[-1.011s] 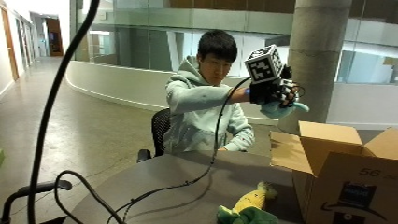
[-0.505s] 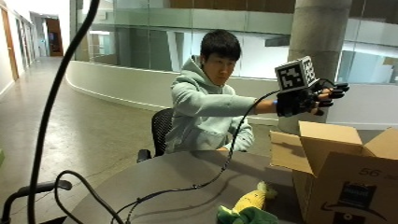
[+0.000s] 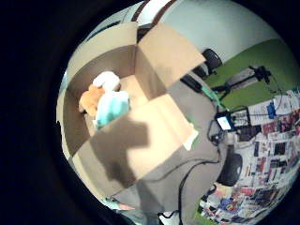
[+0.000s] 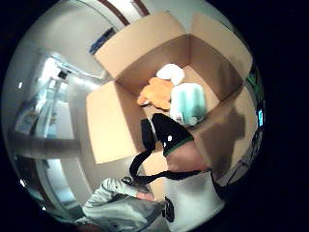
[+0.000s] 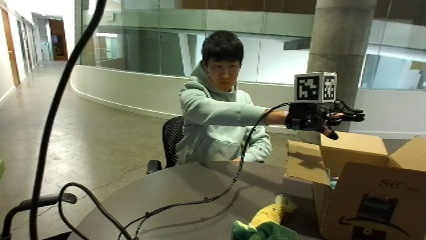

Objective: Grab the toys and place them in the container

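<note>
Moved out over the open box (image 5: 359, 150) since a second ago, our gloved right hand (image 5: 326, 120) hung with its grip spread and bare, because the teal toy (image 4: 189, 102) already lay inside beside the orange toy (image 4: 155, 93), while a yellow toy (image 5: 269, 215) waited on the worktop (image 5: 186, 195).

An open brown cardboard box (image 5: 363, 200) stands on the round grey table (image 5: 193, 200), at its right side in the outside view. The black-gloved right hand (image 5: 326, 119) hangs above the box, apart from it. Inside the box an orange plush toy (image 4: 155, 93), a white plush toy (image 4: 171, 73) and a pale green plush toy (image 4: 189, 104) lie touching. A yellow-and-green plush toy (image 5: 268, 220) lies on the table just left of the box.
</note>
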A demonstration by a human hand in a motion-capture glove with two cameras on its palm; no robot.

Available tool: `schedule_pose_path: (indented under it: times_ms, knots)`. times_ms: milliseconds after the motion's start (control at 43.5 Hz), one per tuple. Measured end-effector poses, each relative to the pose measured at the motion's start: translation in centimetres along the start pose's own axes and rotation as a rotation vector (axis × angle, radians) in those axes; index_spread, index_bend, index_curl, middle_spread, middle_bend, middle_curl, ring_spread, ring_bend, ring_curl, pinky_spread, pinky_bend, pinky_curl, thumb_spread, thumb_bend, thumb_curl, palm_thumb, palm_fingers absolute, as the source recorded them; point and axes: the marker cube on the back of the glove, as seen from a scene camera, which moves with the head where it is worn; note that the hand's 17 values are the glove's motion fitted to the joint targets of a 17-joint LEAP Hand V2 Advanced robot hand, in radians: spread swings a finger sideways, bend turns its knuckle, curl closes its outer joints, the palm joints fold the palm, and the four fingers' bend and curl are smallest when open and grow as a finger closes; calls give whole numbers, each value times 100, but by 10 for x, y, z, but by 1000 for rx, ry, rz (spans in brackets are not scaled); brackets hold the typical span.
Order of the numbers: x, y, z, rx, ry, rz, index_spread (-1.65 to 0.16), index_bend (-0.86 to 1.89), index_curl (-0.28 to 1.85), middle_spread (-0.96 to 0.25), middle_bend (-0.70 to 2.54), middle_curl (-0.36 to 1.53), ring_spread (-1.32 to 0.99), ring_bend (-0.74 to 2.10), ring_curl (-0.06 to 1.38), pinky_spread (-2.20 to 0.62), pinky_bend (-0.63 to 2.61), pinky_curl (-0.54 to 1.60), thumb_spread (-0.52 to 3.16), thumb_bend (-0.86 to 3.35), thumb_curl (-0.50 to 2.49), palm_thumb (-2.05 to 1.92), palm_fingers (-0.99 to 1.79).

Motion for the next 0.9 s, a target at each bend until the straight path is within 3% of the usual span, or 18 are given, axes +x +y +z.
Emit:
schedule_pose_path:
  times_ms: [276,574,896]
  knots:
    - [12,18,7,-60,116,195,-23,12,34,0,9,29,-7,8,21,-4,41,38,123,-3,40,5,-40]
    - [40,30,14,-85,167,288,-22,14,31,2,9,24,-5,9,15,-4,37,37,120,-3,34,-2,-36]
    - [119,42,40,-144,5,333,-23,12,29,0,11,21,-5,12,13,-4,35,37,120,-3,31,-2,-32]
